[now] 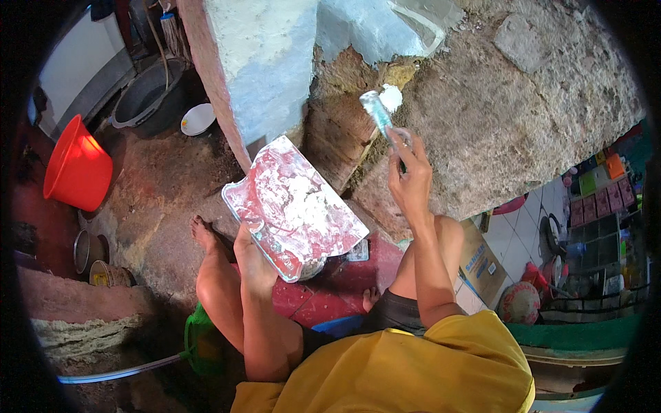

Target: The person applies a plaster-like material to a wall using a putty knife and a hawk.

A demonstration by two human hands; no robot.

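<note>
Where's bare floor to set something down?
Brown floor between the red bucket, white bowl and left foot. Crowded: upper left, dark tub beside that bowl; far right, assorted goods; between the knees, the left hand holds the smeared tray over red tiles.

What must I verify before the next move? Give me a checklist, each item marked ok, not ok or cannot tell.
1. Board held: ok. The left hand grips the red board by its near edge.
2. White paste on the board: ok, spread over it and thickest around the middle.
3. Tool held: ok. The right hand holds the flat tool.
4. White lump on the tool rather than on the surface behind: cannot tell.
5. Rough surface smooth: not ok, visibly uneven.
6. Painted coat whole at its border: not ok, its edge is ragged and broken.
</note>
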